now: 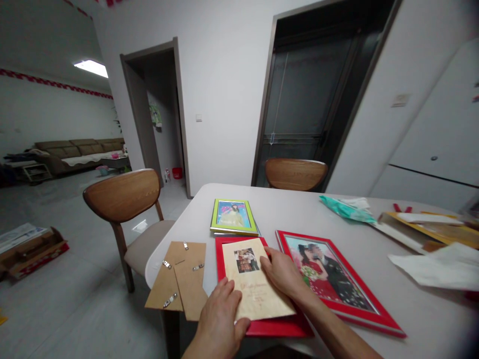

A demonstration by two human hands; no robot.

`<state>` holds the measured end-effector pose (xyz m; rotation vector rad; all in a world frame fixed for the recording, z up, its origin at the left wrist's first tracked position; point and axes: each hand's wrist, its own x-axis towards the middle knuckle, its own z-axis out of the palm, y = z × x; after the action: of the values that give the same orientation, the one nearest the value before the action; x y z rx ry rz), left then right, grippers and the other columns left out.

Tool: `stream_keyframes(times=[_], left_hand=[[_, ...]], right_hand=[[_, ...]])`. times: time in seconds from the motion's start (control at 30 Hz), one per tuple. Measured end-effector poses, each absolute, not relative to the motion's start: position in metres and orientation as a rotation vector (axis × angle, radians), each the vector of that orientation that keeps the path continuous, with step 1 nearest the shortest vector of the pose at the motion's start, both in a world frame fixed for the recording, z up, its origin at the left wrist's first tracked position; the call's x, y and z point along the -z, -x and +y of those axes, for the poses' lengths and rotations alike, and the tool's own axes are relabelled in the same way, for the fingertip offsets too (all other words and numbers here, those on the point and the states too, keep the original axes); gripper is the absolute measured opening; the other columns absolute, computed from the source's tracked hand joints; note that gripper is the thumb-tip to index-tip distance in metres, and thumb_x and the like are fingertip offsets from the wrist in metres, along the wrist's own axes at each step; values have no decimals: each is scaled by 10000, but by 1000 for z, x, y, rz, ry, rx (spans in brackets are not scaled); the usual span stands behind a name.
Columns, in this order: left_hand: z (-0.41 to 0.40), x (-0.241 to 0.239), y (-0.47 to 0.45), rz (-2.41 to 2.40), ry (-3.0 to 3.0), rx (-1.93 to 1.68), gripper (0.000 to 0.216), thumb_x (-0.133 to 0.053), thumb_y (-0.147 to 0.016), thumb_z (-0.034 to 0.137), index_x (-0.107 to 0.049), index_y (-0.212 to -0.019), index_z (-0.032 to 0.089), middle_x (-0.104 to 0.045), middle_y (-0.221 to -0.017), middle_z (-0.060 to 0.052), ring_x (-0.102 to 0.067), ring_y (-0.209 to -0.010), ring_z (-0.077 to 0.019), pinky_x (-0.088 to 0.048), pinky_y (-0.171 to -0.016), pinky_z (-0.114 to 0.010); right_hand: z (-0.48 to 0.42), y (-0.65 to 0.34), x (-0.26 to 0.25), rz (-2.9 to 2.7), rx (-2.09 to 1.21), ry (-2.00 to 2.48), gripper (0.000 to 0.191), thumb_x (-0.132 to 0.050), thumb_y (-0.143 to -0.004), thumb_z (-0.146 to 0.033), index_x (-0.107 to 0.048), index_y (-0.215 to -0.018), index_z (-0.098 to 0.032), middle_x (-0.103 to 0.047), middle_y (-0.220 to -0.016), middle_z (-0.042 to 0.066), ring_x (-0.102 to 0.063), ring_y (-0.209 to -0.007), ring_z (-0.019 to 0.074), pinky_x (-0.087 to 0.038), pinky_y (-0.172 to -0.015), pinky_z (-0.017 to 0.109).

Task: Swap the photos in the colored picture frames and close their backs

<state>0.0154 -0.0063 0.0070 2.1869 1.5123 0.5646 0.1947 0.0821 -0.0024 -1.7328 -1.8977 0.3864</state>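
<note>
A cream printed sheet (258,294) with a small photo near its top lies tilted over a red picture frame (284,326) at the table's near edge. My left hand (220,319) grips the sheet's lower left side, thumb resting by its bottom edge. Along the right edge, my right hand (282,271) holds the same sheet with bent fingers. To the right lies another red picture frame (331,276) with a couple's portrait in it. A yellow-green picture frame (232,218) rests just behind the sheet. Brown backing boards (179,279) with metal clips overlap on the left.
Teal-and-white crumpled packaging (348,208), a yellow envelope-like package (430,229) and white paper (441,267) lie at the table's right. Wooden chairs stand at the left (125,197) and far side (295,173). An open cardboard box (37,254) sits on the floor.
</note>
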Motion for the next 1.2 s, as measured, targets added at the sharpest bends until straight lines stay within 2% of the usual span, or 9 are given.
stream_keyframes(times=[0.1,0.23,0.37,0.47,0.63,0.77,0.87,1.0,1.2], left_hand=[[-6,-12,-21,1535,-2232,-512,392,-520,-664,205,-550,-1045,118,-480,-1206,-147,-368,-1157,-287,-304,-957,-449],[-8,-4,-8,1519,-2277,-605,437,-530,-654,202,-518,-1087,145,-451,-1235,-136,-381,-1151,-274,-295,-957,-466],[-9,9,39,1661,-2286,-678,501,-535,-641,180,-470,-1137,175,-392,-1281,-126,-332,-1185,-256,-277,-961,-476],[-8,12,78,1869,-2234,-634,543,-568,-614,201,-462,-1144,156,-392,-1278,-144,-336,-1183,-260,-274,-961,-465],[-6,6,108,1997,-2126,-570,619,-617,-583,276,-446,-1158,124,-375,-1285,-164,-323,-1189,-266,-269,-965,-434],[-6,8,119,1945,-2105,-600,626,-640,-548,265,-467,-1140,153,-396,-1275,-147,-326,-1185,-280,-279,-954,-451],[-3,19,128,1955,-2116,-731,520,-599,-541,168,-530,-1056,166,-475,-1217,-109,-404,-1137,-253,-335,-935,-408],[1,31,129,2035,-2153,-886,376,-509,-574,104,-582,-939,154,-575,-1097,-89,-519,-1020,-221,-405,-888,-374],[-5,20,100,1960,-2295,-1141,361,-543,-613,140,-560,-973,162,-602,-1051,-108,-556,-972,-228,-451,-844,-382]], right_hand=[[79,-194,6,-1996,-152,1896,289,-350,-770,-299,-568,-859,-132,-597,-812,114,-556,-719,190,-358,-609,266],[75,-194,11,-2024,-4,1952,264,-375,-772,-301,-548,-902,-149,-550,-888,107,-542,-727,184,-348,-595,266],[69,-191,3,-2006,-83,1895,298,-363,-788,-301,-538,-984,-162,-536,-923,104,-536,-750,179,-364,-598,258],[59,-172,-8,-2050,-270,1668,322,-375,-786,-285,-530,-1040,-161,-538,-967,100,-525,-831,175,-384,-682,253],[38,-110,-16,-2222,-512,1340,307,-434,-752,-271,-567,-1011,-171,-564,-953,88,-505,-879,179,-361,-779,267],[28,-68,-10,-2310,-416,1301,347,-476,-709,-400,-569,-973,-195,-560,-899,79,-487,-848,208,-359,-757,321],[25,-50,-5,-2314,-358,1356,496,-543,-597,-519,-551,-959,-181,-531,-913,97,-462,-851,248,-357,-742,380],[26,-43,-2,-2281,-445,1346,476,-636,-515,-361,-543,-945,-179,-494,-951,89,-444,-885,242,-377,-742,350],[27,-81,-18,-2156,-679,1243,563,-635,-516,-235,-523,-1066,-185,-478,-1002,76,-441,-944,210,-371,-821,307]])
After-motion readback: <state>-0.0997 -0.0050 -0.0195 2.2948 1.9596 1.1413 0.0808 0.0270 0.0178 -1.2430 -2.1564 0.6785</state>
